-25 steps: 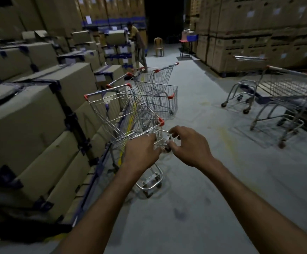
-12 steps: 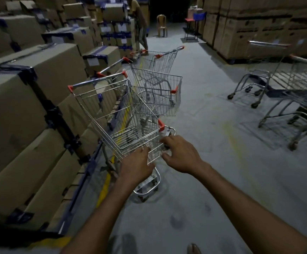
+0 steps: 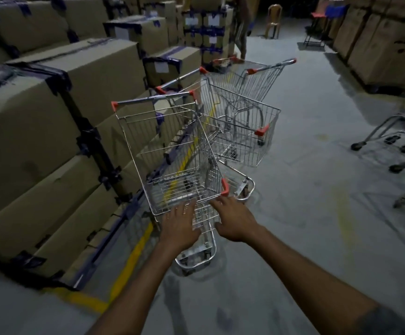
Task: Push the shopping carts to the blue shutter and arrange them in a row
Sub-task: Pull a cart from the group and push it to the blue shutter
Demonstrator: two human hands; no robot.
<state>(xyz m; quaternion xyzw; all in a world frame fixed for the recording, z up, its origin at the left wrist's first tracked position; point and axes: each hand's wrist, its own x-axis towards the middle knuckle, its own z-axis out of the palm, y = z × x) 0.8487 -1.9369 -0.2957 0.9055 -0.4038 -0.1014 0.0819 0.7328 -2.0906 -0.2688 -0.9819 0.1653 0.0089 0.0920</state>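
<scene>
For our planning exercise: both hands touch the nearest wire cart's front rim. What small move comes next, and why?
Probably push the nearest silver wire shopping cart forward with left hand and right hand: it stands askew behind the second silver wire cart.

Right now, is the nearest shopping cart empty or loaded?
Empty. The nearest cart holds nothing; floor and yellow line show through its wire basket.

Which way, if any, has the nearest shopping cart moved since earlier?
No: the nearest shopping cart keeps its handle beside the same strapped cardboard box; only the camera came closer.
</scene>
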